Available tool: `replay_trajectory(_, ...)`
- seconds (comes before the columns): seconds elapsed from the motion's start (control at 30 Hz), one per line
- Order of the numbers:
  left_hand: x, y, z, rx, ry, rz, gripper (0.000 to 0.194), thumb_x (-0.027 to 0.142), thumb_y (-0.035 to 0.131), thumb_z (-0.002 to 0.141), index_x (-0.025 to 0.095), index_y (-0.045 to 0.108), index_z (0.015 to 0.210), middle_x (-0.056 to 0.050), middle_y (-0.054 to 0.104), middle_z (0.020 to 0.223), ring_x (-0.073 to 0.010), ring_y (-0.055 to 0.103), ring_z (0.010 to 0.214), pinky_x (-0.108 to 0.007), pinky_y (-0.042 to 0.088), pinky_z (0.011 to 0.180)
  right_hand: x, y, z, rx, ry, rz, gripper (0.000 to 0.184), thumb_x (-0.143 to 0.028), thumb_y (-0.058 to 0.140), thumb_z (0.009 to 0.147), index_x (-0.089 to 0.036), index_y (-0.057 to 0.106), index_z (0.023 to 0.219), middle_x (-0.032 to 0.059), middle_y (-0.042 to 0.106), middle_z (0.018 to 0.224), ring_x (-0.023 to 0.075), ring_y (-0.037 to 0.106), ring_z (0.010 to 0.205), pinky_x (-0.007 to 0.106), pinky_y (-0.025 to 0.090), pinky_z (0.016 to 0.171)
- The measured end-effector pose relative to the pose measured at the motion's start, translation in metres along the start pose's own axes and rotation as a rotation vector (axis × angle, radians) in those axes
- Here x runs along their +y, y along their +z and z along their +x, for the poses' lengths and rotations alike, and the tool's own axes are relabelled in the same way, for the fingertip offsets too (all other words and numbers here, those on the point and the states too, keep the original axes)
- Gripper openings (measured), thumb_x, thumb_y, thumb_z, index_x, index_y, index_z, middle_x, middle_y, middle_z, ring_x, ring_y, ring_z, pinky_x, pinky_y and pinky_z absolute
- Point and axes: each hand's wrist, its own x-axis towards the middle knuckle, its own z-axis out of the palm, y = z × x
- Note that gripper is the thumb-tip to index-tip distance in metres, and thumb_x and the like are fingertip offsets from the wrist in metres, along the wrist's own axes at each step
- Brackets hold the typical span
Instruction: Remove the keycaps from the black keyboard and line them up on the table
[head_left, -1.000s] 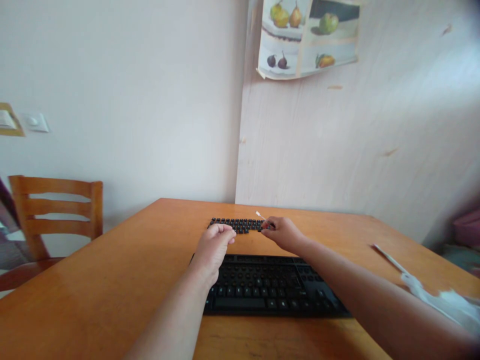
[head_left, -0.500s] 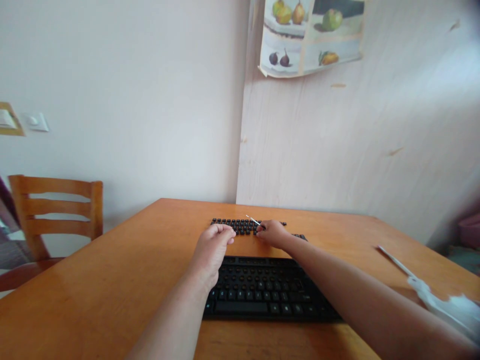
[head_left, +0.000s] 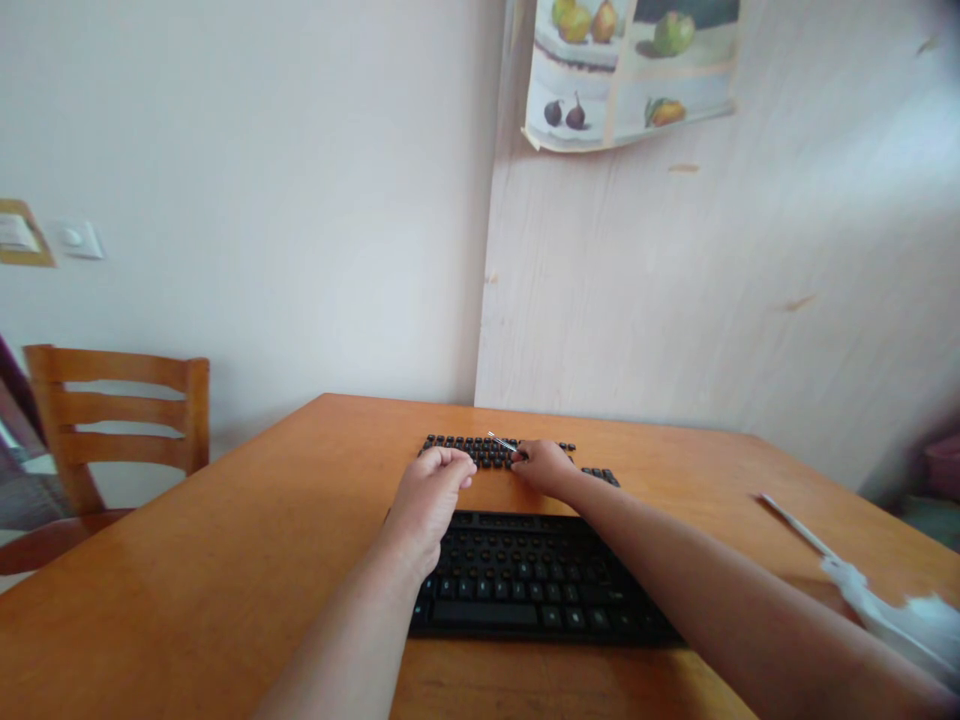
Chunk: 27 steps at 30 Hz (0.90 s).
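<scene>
A black keyboard (head_left: pixel 517 615) lies in front of me with many of its upper keycaps off, while the spacebar and lower keys are in place. Loose black keycaps (head_left: pixel 480 452) stand in rows on the table behind it. My right hand (head_left: pixel 544 467) is at those rows, pinching a thin tool with a pronged metal end (head_left: pixel 501 440) that looks like a keycap puller. Its fingers also reach down to the keycaps; whether they hold one is hidden. My left hand (head_left: pixel 435 500) is closed in a pinch above the keyboard's left end. What is between its fingers cannot be made out.
The wooden table (head_left: pixel 247 560) reaches back to the wall. On the right lie a thin white stick (head_left: pixel 795 525) and a crumpled white plastic piece (head_left: pixel 885 610). A wooden chair (head_left: pixel 124 410) stands at the left, and a fruit poster (head_left: pixel 637 75) hangs on the wall.
My right hand has moved a little left along the keycap rows, and the tool's tip has swung left. More keycaps show right of the hand. My left hand stays nearly still.
</scene>
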Motion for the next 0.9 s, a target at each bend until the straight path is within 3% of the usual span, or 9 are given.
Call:
replay_trajectory(0.47,0.0,0.001,0.001,-0.004,-0.016,-0.001,0.021,0.035,0.063,0.072,0.017,0.065,0.082,-0.007,0.071,0.085,-0.0189,0.063,0.083,-0.031,0.043,0.076,0.001,-0.004,-0.005,0.089,-0.001,0.123,0.018,-0.027,0.057,0.08,-0.017,0.071,0.084,0.0074,0.07,0.08,0.0183,0.059,0.074,0.025,0.033,0.061)
replay_trajectory(0.73,-0.001,0.002,-0.001,-0.024,-0.011,0.017,0.021,0.036,0.063,0.074,0.017,0.065,0.083,-0.007,0.07,0.085,-0.0193,0.064,0.084,-0.032,0.044,0.077,-0.002,-0.037,-0.018,0.153,-0.004,0.36,0.037,-0.028,0.034,0.09,-0.014,0.068,0.085,0.0058,0.067,0.072,0.015,0.057,0.064,0.024,0.036,0.056)
replay_trajectory(0.9,-0.003,0.007,-0.004,-0.075,0.013,0.029,0.022,0.038,0.061,0.075,0.017,0.065,0.082,-0.007,0.07,0.085,-0.0197,0.064,0.084,-0.033,0.045,0.08,-0.009,-0.058,-0.053,0.163,-0.063,0.598,0.04,-0.034,0.038,0.09,-0.015,0.067,0.07,0.0043,0.06,0.061,0.0145,0.055,0.061,0.024,0.038,0.057)
